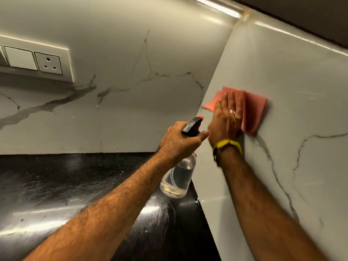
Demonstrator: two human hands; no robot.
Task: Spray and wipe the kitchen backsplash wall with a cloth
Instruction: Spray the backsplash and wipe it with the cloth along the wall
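A: The pink cloth [252, 113] lies flat on the right backsplash wall [291, 81] near the corner, under the right hand [226, 117], fingers straight.

B: It could slide out from under the palm. The left hand [180, 142] grips the spray bottle [178, 178], which hangs over the tabletop [56, 185]; a stray squeeze might mist the socket [49, 63].

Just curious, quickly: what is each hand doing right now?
Left hand: grips clear plastic spray bottle.
Right hand: open, flat fingers pressing pink cloth.
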